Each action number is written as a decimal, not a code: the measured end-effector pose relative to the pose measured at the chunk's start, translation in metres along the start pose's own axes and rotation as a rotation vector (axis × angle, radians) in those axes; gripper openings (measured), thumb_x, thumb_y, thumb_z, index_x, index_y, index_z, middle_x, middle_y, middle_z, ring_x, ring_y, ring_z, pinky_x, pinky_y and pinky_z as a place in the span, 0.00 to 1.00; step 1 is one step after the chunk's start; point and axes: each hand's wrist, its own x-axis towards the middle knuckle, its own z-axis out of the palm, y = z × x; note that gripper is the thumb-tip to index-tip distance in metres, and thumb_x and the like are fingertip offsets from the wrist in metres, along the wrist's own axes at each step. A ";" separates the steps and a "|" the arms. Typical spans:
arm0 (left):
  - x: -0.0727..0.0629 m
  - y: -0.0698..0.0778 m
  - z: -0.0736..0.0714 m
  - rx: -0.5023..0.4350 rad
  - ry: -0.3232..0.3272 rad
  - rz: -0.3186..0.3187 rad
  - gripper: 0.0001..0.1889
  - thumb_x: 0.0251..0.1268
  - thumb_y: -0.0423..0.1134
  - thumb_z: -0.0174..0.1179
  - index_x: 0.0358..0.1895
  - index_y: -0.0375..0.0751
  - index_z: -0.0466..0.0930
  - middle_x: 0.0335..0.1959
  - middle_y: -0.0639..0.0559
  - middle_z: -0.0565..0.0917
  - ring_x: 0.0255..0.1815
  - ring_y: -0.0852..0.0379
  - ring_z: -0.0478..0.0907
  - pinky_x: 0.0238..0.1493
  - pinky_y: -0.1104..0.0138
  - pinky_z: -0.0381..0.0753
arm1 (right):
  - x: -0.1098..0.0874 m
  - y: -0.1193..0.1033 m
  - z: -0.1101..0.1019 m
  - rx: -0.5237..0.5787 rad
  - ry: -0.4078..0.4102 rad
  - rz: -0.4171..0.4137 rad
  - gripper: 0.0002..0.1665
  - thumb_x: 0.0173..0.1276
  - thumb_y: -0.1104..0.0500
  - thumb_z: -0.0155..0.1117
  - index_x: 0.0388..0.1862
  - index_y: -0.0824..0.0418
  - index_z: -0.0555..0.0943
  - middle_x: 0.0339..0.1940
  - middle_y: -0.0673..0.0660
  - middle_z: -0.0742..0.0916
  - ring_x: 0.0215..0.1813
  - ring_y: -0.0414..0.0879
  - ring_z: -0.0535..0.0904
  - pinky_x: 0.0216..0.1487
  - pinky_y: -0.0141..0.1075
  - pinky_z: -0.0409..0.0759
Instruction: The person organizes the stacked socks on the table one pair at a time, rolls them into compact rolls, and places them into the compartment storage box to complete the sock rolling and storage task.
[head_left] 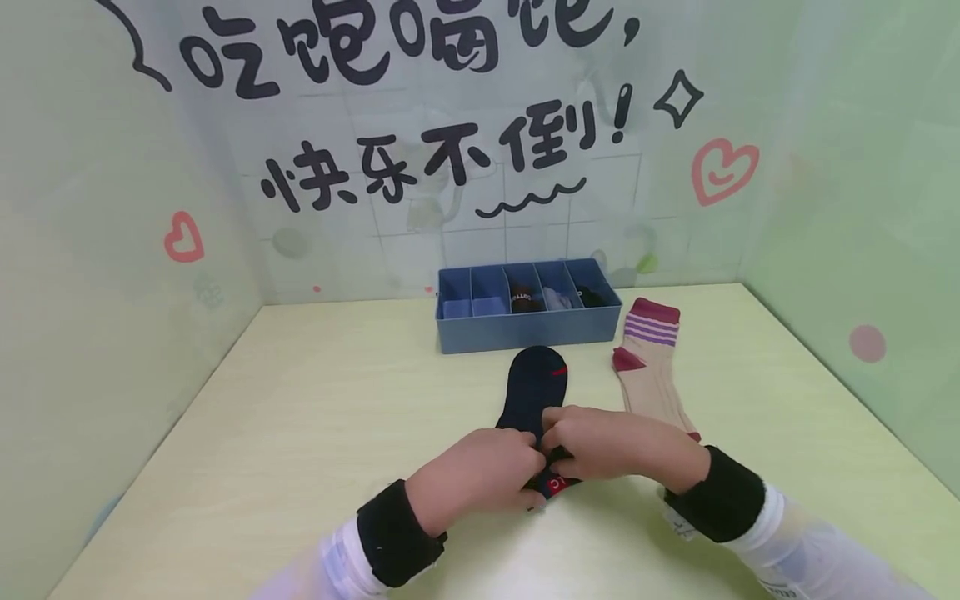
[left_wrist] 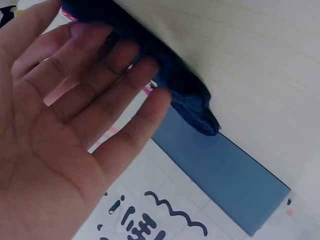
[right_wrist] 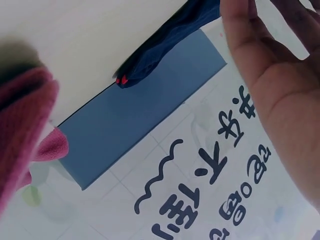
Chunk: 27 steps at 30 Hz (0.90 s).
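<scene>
A dark navy sock (head_left: 536, 388) lies on the table with its toe toward the box and a red mark near that toe. My left hand (head_left: 480, 473) pinches the near end from the left, by a red label with white letters. From the right, my right hand (head_left: 609, 442) pinches the same end, its fingers bent over the fabric. In the left wrist view the navy sock (left_wrist: 182, 87) passes behind my loosely bent fingers. The hands cover the sock's middle and part of its cuff.
A blue box (head_left: 528, 332) with several compartments stands at the back; rolled socks, including a brown one (head_left: 525, 300), sit in some of them. A beige sock (head_left: 654, 379) with maroon cuff and purple stripes lies to the right. Printed wall sheets enclose the table (head_left: 337, 392).
</scene>
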 end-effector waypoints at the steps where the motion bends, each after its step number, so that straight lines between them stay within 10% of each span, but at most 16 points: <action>1: 0.000 0.002 0.000 0.020 0.003 -0.006 0.17 0.67 0.62 0.71 0.38 0.53 0.88 0.34 0.59 0.83 0.32 0.65 0.75 0.33 0.71 0.77 | -0.001 0.000 0.000 -0.029 0.021 -0.025 0.06 0.72 0.58 0.73 0.46 0.53 0.92 0.39 0.47 0.80 0.37 0.36 0.74 0.44 0.30 0.81; 11: -0.003 0.005 0.000 0.074 0.060 0.010 0.15 0.60 0.60 0.77 0.27 0.57 0.88 0.28 0.61 0.81 0.31 0.63 0.75 0.30 0.71 0.76 | -0.013 -0.022 -0.004 -0.039 0.010 -0.089 0.03 0.66 0.57 0.80 0.33 0.50 0.91 0.25 0.41 0.84 0.27 0.32 0.73 0.35 0.25 0.78; 20: -0.003 0.009 0.002 0.093 0.099 -0.017 0.11 0.57 0.54 0.78 0.30 0.55 0.89 0.32 0.59 0.84 0.32 0.59 0.79 0.31 0.68 0.80 | -0.021 -0.045 0.017 -0.630 0.241 -0.154 0.12 0.62 0.56 0.79 0.22 0.50 0.85 0.16 0.47 0.77 0.20 0.40 0.70 0.22 0.33 0.67; 27: -0.003 0.004 0.002 -0.036 0.091 -0.021 0.17 0.57 0.47 0.76 0.19 0.52 0.77 0.20 0.61 0.76 0.21 0.63 0.71 0.23 0.69 0.71 | -0.019 -0.047 0.022 -0.721 0.279 -0.178 0.10 0.62 0.56 0.79 0.24 0.47 0.86 0.18 0.46 0.80 0.22 0.41 0.73 0.23 0.33 0.61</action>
